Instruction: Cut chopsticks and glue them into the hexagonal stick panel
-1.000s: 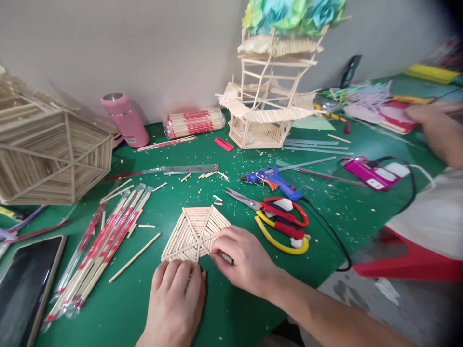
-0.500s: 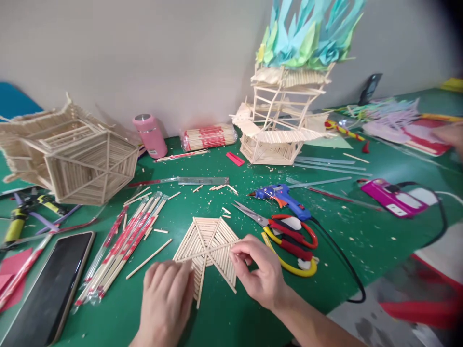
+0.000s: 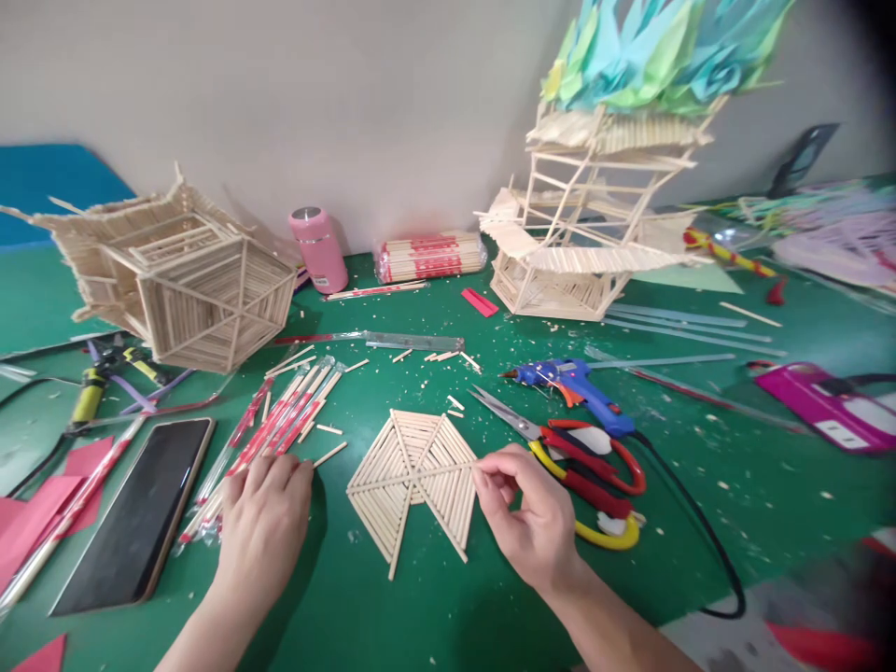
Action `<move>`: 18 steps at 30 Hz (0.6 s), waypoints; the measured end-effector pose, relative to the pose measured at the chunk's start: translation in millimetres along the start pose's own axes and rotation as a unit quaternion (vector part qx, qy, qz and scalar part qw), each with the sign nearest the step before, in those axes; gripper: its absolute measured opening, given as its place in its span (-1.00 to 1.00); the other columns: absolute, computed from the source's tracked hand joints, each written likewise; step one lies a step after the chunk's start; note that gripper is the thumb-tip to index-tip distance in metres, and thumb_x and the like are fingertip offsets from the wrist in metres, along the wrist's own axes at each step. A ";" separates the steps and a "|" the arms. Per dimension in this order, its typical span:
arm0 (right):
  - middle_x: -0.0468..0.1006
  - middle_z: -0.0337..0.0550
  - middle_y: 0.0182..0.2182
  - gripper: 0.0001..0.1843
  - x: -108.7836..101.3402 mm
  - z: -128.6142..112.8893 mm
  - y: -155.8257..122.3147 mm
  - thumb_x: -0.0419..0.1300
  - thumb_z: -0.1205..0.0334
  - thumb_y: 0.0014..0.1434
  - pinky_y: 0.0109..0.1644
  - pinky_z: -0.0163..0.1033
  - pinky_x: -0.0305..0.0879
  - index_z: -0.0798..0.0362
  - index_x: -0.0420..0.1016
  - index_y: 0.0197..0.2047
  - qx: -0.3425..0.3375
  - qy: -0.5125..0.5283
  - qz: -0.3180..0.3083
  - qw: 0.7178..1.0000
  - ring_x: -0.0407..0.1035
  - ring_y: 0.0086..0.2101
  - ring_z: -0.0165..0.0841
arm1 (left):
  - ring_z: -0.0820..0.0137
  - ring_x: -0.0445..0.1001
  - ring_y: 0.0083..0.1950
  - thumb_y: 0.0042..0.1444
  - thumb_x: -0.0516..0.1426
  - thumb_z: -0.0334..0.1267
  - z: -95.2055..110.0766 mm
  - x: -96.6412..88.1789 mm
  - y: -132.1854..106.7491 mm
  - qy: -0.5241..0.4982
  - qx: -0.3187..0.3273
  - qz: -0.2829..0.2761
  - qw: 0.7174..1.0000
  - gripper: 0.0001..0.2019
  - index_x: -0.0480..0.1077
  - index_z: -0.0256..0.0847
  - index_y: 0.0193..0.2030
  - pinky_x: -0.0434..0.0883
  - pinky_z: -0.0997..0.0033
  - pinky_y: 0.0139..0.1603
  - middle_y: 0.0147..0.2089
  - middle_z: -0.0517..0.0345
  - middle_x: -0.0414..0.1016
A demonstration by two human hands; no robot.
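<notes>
A hexagonal lattice panel of wooden sticks point(image 3: 413, 467) lies flat on the table, with an unfilled wedge at its near side. My right hand point(image 3: 526, 513) pinches the panel's right corner between thumb and forefinger. To the left of the panel, my left hand point(image 3: 267, 523) is curled over a loose wooden stick point(image 3: 331, 454), whose far end pokes out past the fingers; the fingertips are hidden. Beside that hand lie chopsticks in red-and-clear wrappers point(image 3: 280, 411). Scissors with red handles point(image 3: 595, 467) rest just beyond my right hand.
A blue glue gun point(image 3: 567, 383) with a black cord lies behind the scissors. Two stick-built structures stand farther back, one on its side point(image 3: 217, 289), one upright point(image 3: 574, 224). A phone point(image 3: 136, 513), pliers point(image 3: 91, 392) and a pink bottle point(image 3: 318, 250) are at left.
My left hand has moved left, off the panel and onto the loose stick. My right hand stays at the panel's right corner. The camera view has shifted slightly left.
</notes>
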State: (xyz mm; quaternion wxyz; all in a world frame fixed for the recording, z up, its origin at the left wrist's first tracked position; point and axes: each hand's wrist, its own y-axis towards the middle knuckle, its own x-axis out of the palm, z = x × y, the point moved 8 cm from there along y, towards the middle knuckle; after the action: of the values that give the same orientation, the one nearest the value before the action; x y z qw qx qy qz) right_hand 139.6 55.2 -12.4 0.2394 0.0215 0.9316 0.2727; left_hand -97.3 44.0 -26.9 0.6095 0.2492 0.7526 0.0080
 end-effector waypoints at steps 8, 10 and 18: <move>0.27 -0.30 -0.54 -0.89 0.9 -0.5 -0.2 0.08 0.42 0.10 -0.56 -0.36 0.15 0.02 0.31 -0.34 0.004 0.001 -0.001 1.000 0.15 -0.58 -0.47 | 0.25 0.42 -0.33 0.14 -0.01 -0.38 -5.0 -10.3 -2.2 -0.058 -0.048 0.029 0.997 -0.88 0.32 -0.19 -0.36 0.28 0.27 -0.34 -0.36 0.07 0.45; 0.26 -0.30 -0.54 -0.90 1.8 -0.4 -0.2 0.08 0.42 0.11 -0.55 -0.36 0.15 0.02 0.31 -0.34 0.008 0.001 -0.003 1.000 0.15 -0.58 -0.47 | 0.28 0.43 -0.32 0.16 -0.02 -0.38 -6.4 -18.9 -4.1 -0.086 -0.060 0.048 0.993 -0.90 0.31 -0.21 -0.31 0.32 0.29 -0.32 -0.34 0.05 0.44; 0.27 -0.30 -0.53 -0.90 7.0 -2.1 -1.4 0.08 0.43 0.10 -0.54 -0.36 0.16 0.03 0.32 -0.35 0.011 0.001 -0.027 1.000 0.16 -0.56 -0.48 | 0.38 0.44 -0.32 0.17 -0.06 -0.46 40.3 -32.4 -1.6 -0.274 -0.001 0.008 0.962 -0.85 0.26 -0.23 -0.19 0.39 0.40 -0.29 -0.29 0.08 0.43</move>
State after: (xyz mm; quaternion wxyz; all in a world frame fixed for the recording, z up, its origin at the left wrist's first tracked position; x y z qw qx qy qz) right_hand 132.6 54.2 -14.6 0.2452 -0.0016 0.9351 0.2561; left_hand -56.5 18.4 -8.2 0.7928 0.2474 0.5544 -0.0548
